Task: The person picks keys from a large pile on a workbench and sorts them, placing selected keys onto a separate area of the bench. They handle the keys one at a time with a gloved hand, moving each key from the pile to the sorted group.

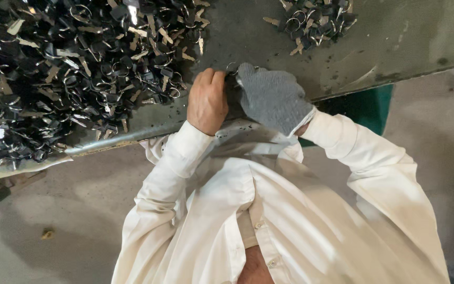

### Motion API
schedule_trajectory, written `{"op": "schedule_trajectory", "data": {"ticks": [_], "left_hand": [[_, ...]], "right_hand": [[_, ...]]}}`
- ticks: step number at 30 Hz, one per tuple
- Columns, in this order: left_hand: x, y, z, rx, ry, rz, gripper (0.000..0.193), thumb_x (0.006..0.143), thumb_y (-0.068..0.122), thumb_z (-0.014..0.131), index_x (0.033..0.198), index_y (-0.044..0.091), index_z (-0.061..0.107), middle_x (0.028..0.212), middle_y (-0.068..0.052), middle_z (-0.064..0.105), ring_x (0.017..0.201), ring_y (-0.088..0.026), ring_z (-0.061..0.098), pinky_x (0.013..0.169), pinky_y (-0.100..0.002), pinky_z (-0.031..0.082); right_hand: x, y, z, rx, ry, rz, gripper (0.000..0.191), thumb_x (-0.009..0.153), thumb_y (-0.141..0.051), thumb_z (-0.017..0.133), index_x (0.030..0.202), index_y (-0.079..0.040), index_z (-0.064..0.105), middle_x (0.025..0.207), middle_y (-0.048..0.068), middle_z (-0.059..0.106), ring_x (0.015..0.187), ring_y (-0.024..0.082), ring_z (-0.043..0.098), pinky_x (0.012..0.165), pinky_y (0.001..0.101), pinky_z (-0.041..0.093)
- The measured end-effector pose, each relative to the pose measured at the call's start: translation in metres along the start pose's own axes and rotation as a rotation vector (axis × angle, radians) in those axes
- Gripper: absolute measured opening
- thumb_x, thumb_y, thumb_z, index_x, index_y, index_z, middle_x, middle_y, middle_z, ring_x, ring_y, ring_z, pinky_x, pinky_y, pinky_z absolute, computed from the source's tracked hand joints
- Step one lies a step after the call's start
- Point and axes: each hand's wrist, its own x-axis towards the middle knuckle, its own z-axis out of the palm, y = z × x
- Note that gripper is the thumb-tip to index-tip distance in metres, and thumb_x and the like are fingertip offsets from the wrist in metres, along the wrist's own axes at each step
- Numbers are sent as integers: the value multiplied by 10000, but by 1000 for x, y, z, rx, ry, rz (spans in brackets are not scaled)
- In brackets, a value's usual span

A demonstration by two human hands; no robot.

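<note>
My bare left hand (206, 100) and my right hand (272, 96), in a grey knitted glove, meet at the near edge of a dark metal table (395, 37). Between their fingertips is a small metal key ring (231, 67) with a dark piece; both hands pinch it. A big heap of black-headed keys on rings (64, 68) lies just left of my left hand. A smaller heap of the same keys (313, 21) sits beyond my right hand at the far side.
My white long-sleeved shirt (248, 210) fills the lower middle. A green object (366, 108) stands under the table's edge on the right. Grey concrete floor (53, 210) lies below, with a small scrap on it.
</note>
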Motion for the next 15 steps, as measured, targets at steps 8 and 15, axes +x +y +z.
{"op": "schedule_trajectory", "data": {"ticks": [8, 15], "left_hand": [[-8, -4, -10, -133, 71, -54, 167, 917, 14, 723, 1072, 8, 662, 942, -176, 621, 856, -414, 634, 722, -497, 499], [-11, -3, -13, -109, 68, -2, 326, 796, -81, 668, 1110, -2, 635, 960, -179, 607, 882, -415, 628, 733, -489, 506]], "right_hand": [[2, 19, -12, 299, -20, -58, 436, 1003, -354, 665, 1200, 27, 589, 781, 209, 699, 720, 411, 693, 592, 499, 530], [-5, -10, -5, 227, 116, 21, 335, 956, -290, 687, 1173, -44, 618, 768, 174, 708, 646, 361, 702, 557, 471, 544]]}}
